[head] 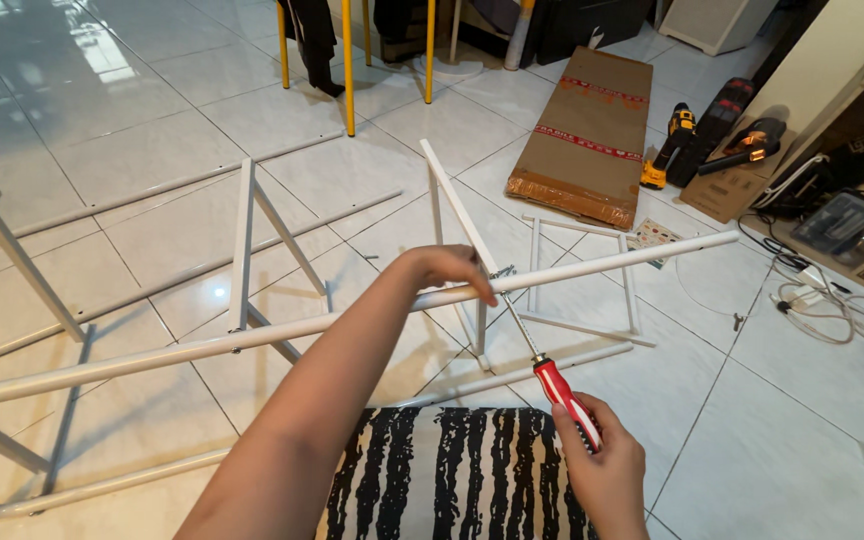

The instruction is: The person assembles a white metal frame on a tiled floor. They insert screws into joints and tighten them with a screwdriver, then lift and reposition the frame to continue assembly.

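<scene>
Left hand (pixel 449 270) clenched over the long white metal tube (pixel 252 345), gripping it just beside the joint with the upright white bar (pixel 457 215). Right hand (pixel 600 462) grasping the red handle of a screwdriver (pixel 550 377), shaft angled up and left, tip touching the screw at that joint. Tube running across the white frame above the tiled floor (pixel 752 450). Well apart: flat cardboard box (pixel 584 130), yellow-black power drill (pixel 670 145). Near the lap: black-and-white striped cloth (pixel 452 475).
</scene>
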